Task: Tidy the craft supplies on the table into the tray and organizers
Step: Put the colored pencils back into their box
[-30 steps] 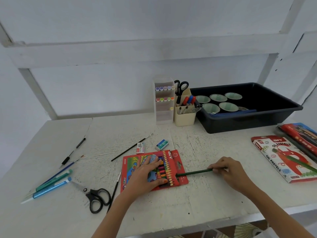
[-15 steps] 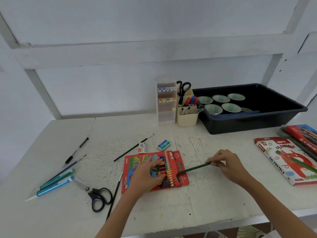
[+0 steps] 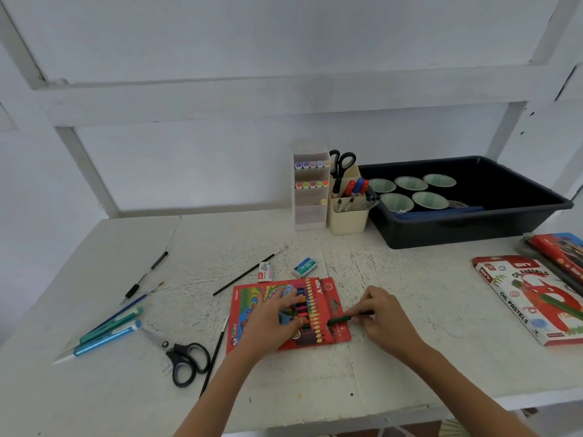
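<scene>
The left hand (image 3: 275,323) is laid flat on the pencil box (image 3: 249,305), fingers straight and pressed on the pencil row. The green pencil (image 3: 339,319) is pinched by the curled fingertips of the right hand (image 3: 389,320) at the box's right edge. Since half a second earlier, the pencil has been pushed further into the box, and the right hand has been brought close to it. Left of the box lie scissors (image 3: 186,361); the tray (image 3: 467,230) stands well behind it, to the right.
</scene>
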